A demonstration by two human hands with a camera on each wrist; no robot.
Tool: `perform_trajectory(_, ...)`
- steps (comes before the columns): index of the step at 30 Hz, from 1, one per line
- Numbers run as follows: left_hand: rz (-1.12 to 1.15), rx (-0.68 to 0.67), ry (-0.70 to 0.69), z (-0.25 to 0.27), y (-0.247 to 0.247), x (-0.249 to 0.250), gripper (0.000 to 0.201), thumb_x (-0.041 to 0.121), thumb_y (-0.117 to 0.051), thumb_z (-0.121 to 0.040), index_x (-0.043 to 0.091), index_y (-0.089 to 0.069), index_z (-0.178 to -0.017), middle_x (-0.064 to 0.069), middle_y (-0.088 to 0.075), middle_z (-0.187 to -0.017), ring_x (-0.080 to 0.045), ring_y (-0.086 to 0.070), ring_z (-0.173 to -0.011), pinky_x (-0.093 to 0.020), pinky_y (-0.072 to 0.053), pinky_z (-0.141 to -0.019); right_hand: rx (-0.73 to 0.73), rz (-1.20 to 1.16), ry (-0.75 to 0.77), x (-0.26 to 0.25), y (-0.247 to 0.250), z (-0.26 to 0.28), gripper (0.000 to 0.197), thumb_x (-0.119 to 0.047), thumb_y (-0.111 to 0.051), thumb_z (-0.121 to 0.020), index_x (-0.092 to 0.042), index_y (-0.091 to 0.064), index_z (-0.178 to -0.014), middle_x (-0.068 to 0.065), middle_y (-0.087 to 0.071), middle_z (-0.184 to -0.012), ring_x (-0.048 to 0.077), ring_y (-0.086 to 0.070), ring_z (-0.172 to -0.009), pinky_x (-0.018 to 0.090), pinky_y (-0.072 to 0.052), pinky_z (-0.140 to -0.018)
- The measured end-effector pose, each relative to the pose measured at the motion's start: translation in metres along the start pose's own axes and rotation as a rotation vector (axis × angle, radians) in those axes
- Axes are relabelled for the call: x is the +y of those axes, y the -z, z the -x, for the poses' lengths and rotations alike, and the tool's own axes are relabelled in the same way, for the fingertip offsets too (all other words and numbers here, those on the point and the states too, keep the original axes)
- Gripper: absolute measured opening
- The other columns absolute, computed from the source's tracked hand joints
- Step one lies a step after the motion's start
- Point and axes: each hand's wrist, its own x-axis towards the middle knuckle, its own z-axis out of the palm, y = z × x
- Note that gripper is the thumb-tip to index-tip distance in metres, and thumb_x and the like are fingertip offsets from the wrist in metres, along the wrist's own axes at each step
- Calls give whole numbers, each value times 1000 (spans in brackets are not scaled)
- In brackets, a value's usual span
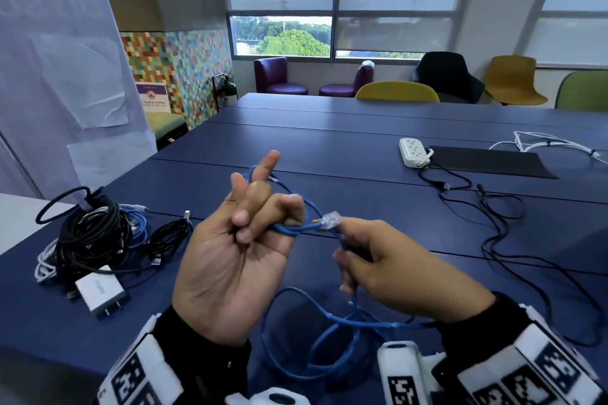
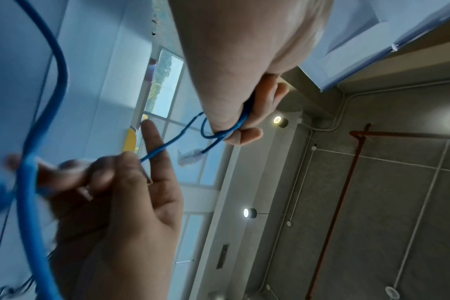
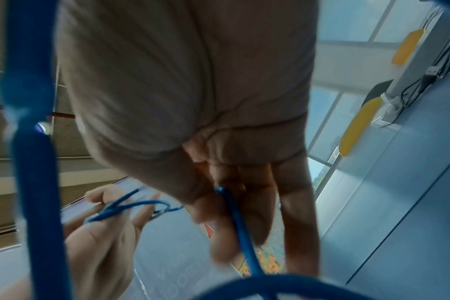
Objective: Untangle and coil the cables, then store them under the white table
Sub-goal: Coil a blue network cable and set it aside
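At frame centre, my left hand [image 1: 237,246] and right hand [image 1: 388,270] pinch the half-coiled blue cable [image 1: 296,302]; the pile [image 1: 95,237] at left waits, nothing stored.

The right hand [image 3: 218,142] fills the view, its fingers [image 3: 249,207] pinching the blue cable [image 3: 240,219]. Left of that cable, the left hand [image 3: 103,233] grips 2 thinner strands. A blurred loop crosses below.

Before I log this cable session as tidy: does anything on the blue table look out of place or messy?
Yes. A heap of black, white and blue cables lies tangled at the table's left edge, with a white charger beside it. A black cable sprawls loose below the power strip. Both hands hold only the blue cable.
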Motion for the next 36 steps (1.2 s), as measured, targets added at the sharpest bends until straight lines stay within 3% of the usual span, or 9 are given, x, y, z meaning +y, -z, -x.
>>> perform_trajectory(4,-169,45,-145,-8,-5,3,37,23,-36,-103,2,-47,-131,8,-35,-59,-4,-32,-40,-28,-54,-80,-157,18,-44,-3,-5,4,40,-15,-58,-91,-34,-53,-126,-5,-53,-55,10,-55,-49,23,-49,-58)
perform_trajectory(7,-390,68,-247,-13,-6,5,44,23,-40,-98,3,-42,-137,5,-44,-59,-3,-34,-40,-37,-57,-83,-97,204,7,-6,-4,4,26,-17,-56,-86,-30,-66,-106,-10,-47,-52,8,-43,-47,20,-39,-52)
perform_trajectory(10,-627,39,-323,-12,-3,0,52,21,-40,-96,7,-32,-145,-3,-61,-65,-14,-56,-45,-45,-57,-85,-41,293,43,-16,0,6,23,-15,-52,-86,-29,-69,-93,-12,-49,-50,11,-45,-47,14,-35,-48)
perform_trajectory(14,-893,-57,-333,-8,3,-6,53,21,-41,-95,21,-29,-147,-13,-73,-85,-36,-72,-71,-38,-57,-78,-39,293,112,-31,5,12,21,-15,-52,-87,-28,-68,-86,-4,-51,-51,15,-48,-46,15,-36,-45)
perform_trajectory(19,-1279,-215,-298,-2,3,-12,52,15,-43,-96,19,-30,-147,-7,-74,-86,-15,-73,-72,-13,-52,-71,1,285,173,-45,18,17,21,-9,-56,-80,-25,-69,-79,-5,-53,-52,11,-42,-43,11,-33,-45)
perform_trajectory(23,-1594,-349,-299,0,10,-13,45,22,-45,-100,21,-39,-144,13,-60,-67,-6,-59,-56,-10,-45,-63,-31,341,196,-52,32,19,29,-6,-53,-75,-29,-67,-85,-3,-46,-59,12,-43,-53,18,-37,-49)
perform_trajectory(27,-1770,-433,-223,1,10,-5,19,28,-41,-101,38,-56,-98,19,-53,-58,-8,-43,-48,-16,-42,-70,-110,507,120,-45,34,17,45,-14,-56,-75,-45,-54,-107,-16,-45,-86,4,-49,-82,25,-48,-74)
perform_trajectory(32,-1935,-361,-240,-3,10,8,38,22,-48,-100,26,-50,-138,13,-39,-50,-8,-36,-46,-3,-34,-61,-170,690,117,-38,28,19,65,-36,-58,-78,-51,-27,-133,-21,-41,-113,9,-48,-106,27,-42,-91)
perform_trajectory(36,-1965,-322,-271,-6,17,21,35,39,-44,-94,15,-65,-107,27,-38,-56,-6,-30,-47,-16,-30,-50,-108,876,51,-29,35,17,68,-38,-60,-74,-50,-29,-134,-19,-54,-114,7,-49,-88,29,-41,-90)
